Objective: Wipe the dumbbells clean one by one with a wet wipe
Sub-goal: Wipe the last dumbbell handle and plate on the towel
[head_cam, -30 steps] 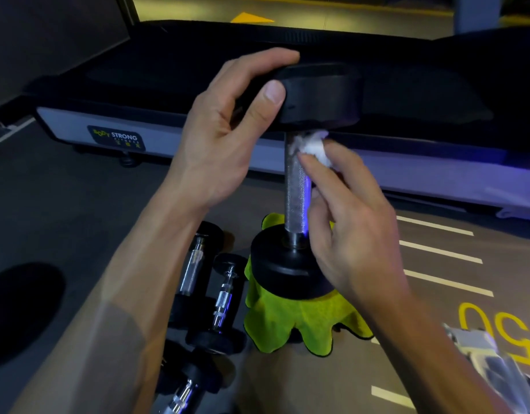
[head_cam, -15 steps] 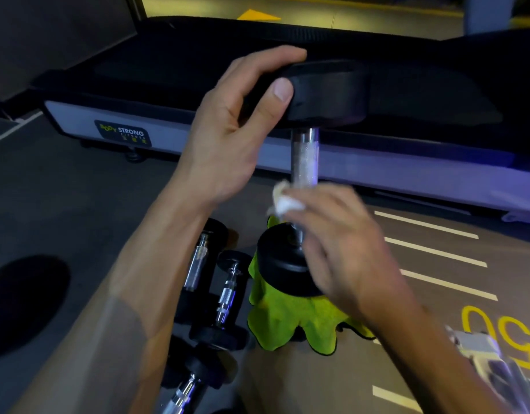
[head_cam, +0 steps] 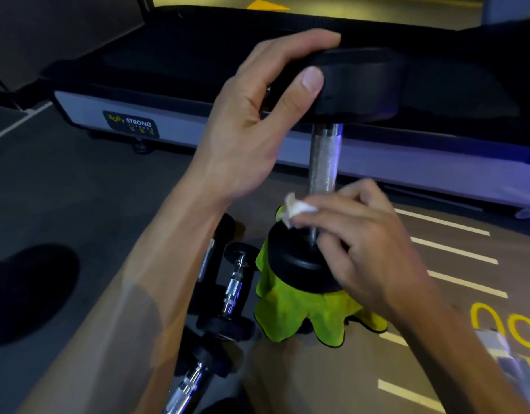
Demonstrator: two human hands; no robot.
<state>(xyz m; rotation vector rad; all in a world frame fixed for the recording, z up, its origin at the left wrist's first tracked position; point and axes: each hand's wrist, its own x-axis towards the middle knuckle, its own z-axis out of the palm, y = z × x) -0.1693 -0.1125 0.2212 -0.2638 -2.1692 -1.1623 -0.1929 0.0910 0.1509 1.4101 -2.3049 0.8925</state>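
On the green cloth [head_cam: 290, 318] an upright dumbbell [head_cam: 322, 162] is steadied, its top head clasped by the left hand [head_cam: 252, 127]. At the handle's foot the wet wipe [head_cam: 296, 210] is pinched in the right hand [head_cam: 365, 243]; the handle is being wiped. Next, probably the lower head, though contact there is blurred.

You are in a gym: dumbbells [head_cam: 234, 289] lie on a rubber floor [head_cam: 78, 189] painted with white lines [head_cam: 455, 251] and yellow numbers [head_cam: 508, 327], beside a treadmill [head_cam: 198, 85] labelled "Body Strong Fitness"
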